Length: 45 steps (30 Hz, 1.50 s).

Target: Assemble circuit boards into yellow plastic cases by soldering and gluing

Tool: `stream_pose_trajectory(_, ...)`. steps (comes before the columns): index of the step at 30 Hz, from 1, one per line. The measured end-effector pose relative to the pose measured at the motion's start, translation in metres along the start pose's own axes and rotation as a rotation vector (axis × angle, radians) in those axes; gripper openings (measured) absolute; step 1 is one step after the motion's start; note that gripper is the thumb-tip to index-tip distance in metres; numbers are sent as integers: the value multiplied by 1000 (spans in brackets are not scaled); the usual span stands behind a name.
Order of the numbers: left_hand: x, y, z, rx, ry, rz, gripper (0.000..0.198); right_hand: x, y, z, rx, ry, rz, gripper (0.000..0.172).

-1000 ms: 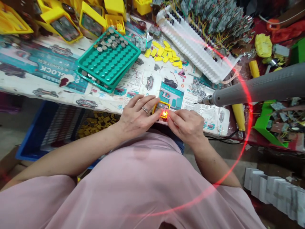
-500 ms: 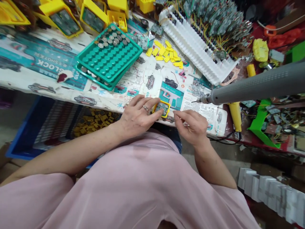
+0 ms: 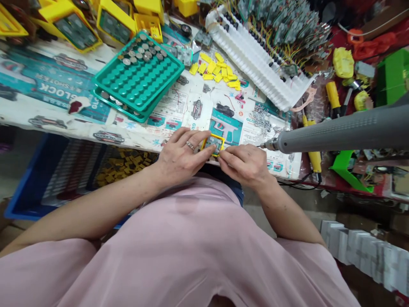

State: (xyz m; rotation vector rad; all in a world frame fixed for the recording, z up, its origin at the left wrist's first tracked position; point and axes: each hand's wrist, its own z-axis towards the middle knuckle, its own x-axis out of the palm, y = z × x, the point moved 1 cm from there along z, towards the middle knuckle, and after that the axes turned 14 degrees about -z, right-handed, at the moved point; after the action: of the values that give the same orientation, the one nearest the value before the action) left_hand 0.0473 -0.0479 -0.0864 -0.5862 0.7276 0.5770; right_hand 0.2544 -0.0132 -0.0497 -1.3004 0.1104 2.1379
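Observation:
A small yellow plastic case [image 3: 223, 141] with a green circuit board [image 3: 213, 143] inside lies at the table's front edge. My left hand [image 3: 183, 157] grips it from the left, thumb on the board's near side and fingers along the far side. At the case's right near corner, my right hand [image 3: 245, 164] has its thumb and fingertips pinched together; whatever they hold is too small or hidden to make out. Just right of that hand hangs a grey electric screwdriver [image 3: 319, 131], its bit pointing left. Loose small screws [image 3: 262, 118] lie beyond the hand.
Stacked green trays [image 3: 134, 85] with coin cells stand at the left, near small yellow parts [image 3: 217, 68]. A white foam rack [image 3: 255, 59] holds wired parts, with circuit boards [image 3: 287, 25] behind it. A blue crate [image 3: 28, 179] with yellow pieces sits below the table edge.
My right hand has moved left, from beside the yellow case to its right near corner. My left hand still holds the case. The whole view has shifted slightly.

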Motion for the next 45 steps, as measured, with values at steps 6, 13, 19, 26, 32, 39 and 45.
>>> stream_pose_trajectory(6, 1, 3, -2, -5, 12, 4, 21, 8, -2, 1, -16, -22, 92, 6)
stream_pose_trajectory(13, -9, 2, 3, 66, 23, -14, 26, -5, 9, 1, 12, -97, 6, 17)
stream_pose_trajectory(19, -4, 11, 4, 131, -2, 16, 23, -53, -39, -12, 585, -752, -114, 35)
stream_pose_trajectory(26, -5, 9, 3, 126, -13, 75, 22, -44, -83, 17, 416, 118, 675, 79)
stream_pose_trajectory(32, -7, 6, 3, 113, -8, 73, 20, -27, -72, 46, 691, -286, 502, 37)
stream_pose_trajectory(39, -6, 6, 2, 106, -22, 91, 21, -11, -72, 54, 907, -326, 62, 54)
stream_pose_trajectory(45, -3, 8, 0, 84, -12, 85, 22, -6, -69, 53, 938, -332, -52, 76)
